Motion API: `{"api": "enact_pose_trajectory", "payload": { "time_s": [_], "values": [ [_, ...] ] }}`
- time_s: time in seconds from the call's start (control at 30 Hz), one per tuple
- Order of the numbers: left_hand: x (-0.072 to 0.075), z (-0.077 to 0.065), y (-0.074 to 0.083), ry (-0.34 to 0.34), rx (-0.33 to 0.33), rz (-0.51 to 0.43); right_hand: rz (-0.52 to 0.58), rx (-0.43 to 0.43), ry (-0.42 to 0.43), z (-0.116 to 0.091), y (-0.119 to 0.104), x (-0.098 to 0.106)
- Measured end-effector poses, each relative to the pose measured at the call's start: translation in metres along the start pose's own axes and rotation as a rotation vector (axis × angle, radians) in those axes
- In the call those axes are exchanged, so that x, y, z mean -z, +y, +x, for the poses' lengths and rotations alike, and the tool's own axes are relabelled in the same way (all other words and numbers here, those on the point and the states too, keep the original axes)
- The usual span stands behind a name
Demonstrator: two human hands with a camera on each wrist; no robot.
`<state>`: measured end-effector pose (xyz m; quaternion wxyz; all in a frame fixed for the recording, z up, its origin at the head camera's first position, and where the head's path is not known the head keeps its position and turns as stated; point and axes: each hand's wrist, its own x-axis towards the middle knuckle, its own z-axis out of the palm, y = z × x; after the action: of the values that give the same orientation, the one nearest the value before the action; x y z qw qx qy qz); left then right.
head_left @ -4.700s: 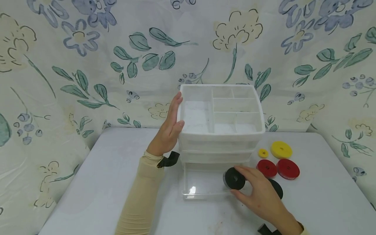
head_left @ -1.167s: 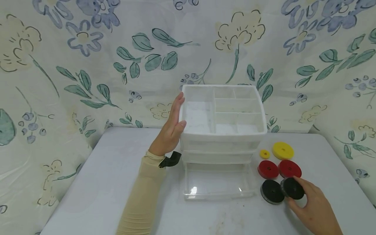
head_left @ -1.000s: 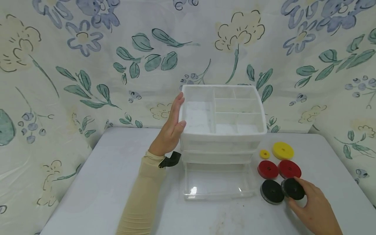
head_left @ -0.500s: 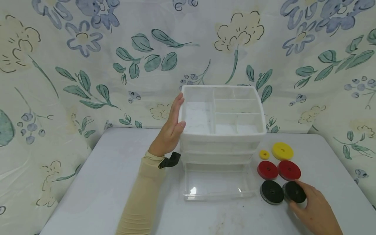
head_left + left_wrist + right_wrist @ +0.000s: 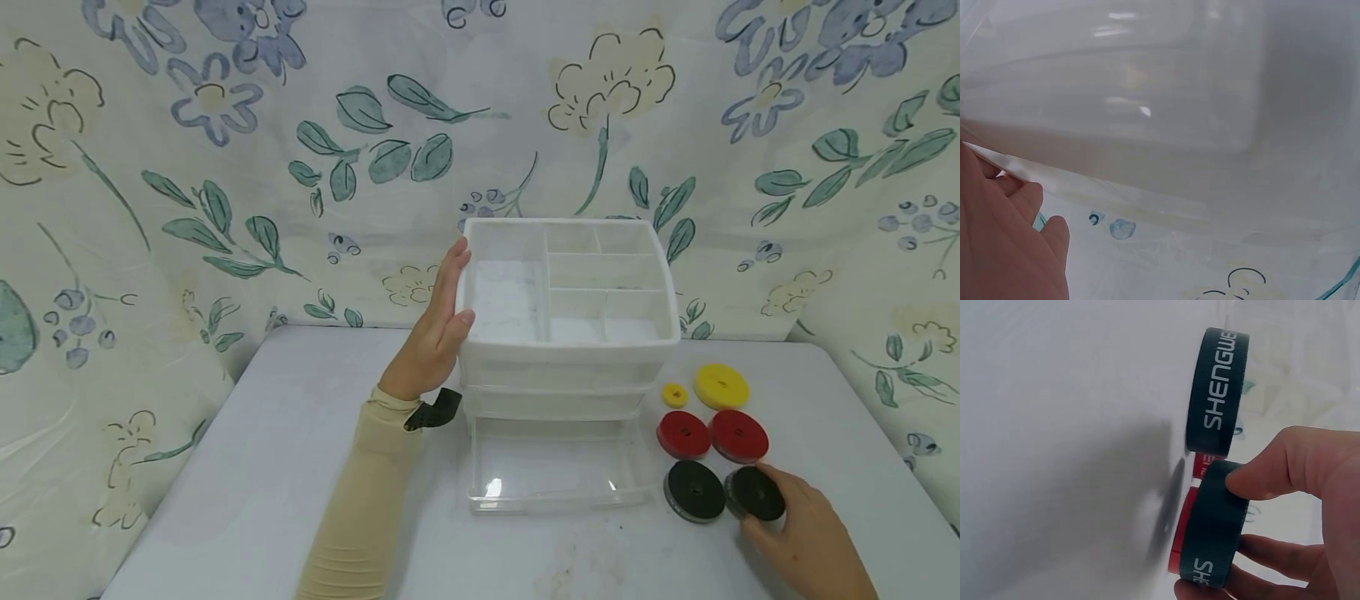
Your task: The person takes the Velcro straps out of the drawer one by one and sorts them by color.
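Note:
In the head view my left hand (image 5: 427,337) rests along the left side of a white plastic drawer organizer (image 5: 570,354), its fingers straight. The left wrist view has that hand (image 5: 1013,237) at the organizer's edge. My right hand (image 5: 813,533) pinches a black ribbon roll (image 5: 754,493) between thumb and fingers, low over the table on the right. A second black ribbon roll (image 5: 694,491) lies just left of it. White lettering runs round both ribbon rolls in the right wrist view, where the held roll (image 5: 1213,519) tilts slightly off the table.
Two red rolls (image 5: 738,435) lie behind the black ones. Farther back are a large yellow roll (image 5: 722,386) and a small yellow roll (image 5: 674,395). The organizer's clear bottom drawer (image 5: 558,502) is pulled out toward me. A floral sheet (image 5: 360,167) hangs behind the table.
My right hand has carried the black roll from over the open drawer to the right, then lowered it beside the other black roll. My left hand stays on the organizer.

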<state>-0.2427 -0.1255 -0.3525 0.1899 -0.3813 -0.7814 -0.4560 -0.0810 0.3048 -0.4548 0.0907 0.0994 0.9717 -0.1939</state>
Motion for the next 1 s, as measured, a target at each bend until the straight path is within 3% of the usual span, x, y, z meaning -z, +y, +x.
{"api": "enact_pose_trajectory", "payload": {
  "time_s": [1.0],
  "values": [
    [0.0011,-0.0008,0.0005,-0.003,-0.014,-0.014,-0.034,0.061,-0.031,0.0022,0.0079,-0.0039]
  ]
}}
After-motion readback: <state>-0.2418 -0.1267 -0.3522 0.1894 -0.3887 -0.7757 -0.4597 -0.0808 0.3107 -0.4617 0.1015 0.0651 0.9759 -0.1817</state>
